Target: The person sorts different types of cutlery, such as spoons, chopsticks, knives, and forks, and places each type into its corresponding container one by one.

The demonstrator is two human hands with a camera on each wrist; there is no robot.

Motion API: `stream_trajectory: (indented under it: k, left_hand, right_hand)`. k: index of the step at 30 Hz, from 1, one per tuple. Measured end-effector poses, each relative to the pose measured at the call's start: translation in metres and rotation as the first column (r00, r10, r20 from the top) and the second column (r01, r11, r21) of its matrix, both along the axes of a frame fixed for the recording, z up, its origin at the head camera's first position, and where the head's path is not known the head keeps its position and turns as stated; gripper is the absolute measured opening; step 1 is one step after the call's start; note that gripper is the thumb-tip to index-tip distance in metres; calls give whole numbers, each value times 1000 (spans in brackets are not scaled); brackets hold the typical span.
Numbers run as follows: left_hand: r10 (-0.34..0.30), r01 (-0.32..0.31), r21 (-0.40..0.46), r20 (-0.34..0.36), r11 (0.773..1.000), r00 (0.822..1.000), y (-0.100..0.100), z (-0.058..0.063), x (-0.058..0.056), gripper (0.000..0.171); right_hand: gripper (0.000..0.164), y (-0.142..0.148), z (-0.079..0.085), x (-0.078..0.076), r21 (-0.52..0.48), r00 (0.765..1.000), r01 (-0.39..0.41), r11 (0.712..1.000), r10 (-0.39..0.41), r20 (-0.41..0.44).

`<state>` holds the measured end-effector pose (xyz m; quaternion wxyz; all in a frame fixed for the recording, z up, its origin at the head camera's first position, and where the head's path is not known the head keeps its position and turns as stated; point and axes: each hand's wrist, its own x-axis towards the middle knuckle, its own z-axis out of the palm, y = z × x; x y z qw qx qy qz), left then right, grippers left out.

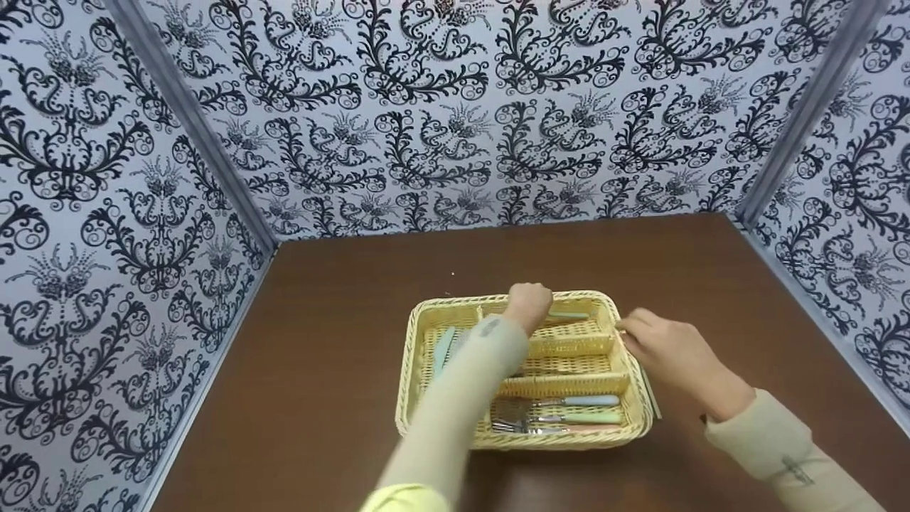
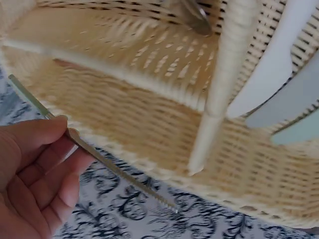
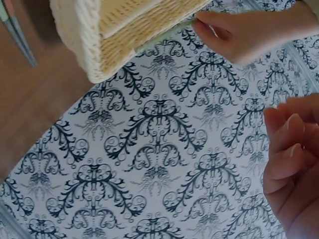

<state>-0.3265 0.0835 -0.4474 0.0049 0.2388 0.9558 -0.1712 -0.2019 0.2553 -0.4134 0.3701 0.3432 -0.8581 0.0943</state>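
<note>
My left hand [image 1: 530, 306] pinches a table knife [image 2: 119, 172] between thumb and fingers, over the far side of a wicker cutlery basket [image 1: 409, 355]. The knife has a green handle [image 2: 30, 97] and a finely toothed tip. Beside the basket's right rim is my right hand [image 1: 668, 348]. Its fingers [image 3: 281, 164] are loosely curled in the right wrist view, with nothing seen in them. Pale knives [image 2: 269, 64] lie in the left compartment. Forks [image 1: 526, 427] with coloured handles fill part of the near compartment. A metal utensil end [image 2: 194, 17] shows in another compartment.
Green-handled cutlery [image 1: 651, 395] lies on the brown table [image 1: 341, 341] just right of the basket. Patterned walls [image 1: 441, 142] enclose the table at the back and both sides.
</note>
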Motion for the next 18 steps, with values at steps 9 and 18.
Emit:
stream_trajectory:
  k: [9,18]
  left_hand:
    - [98,-104,92,66,990,993,13,-59,-2,17]
    - [170,-200,174,171,964,971,9,-68,-7,14]
  right_hand:
    - [35,9,-13,11,-25,1000,-5,1000,5,19]
    - [15,16,-16,11,-6,998,9,1000,-9,54]
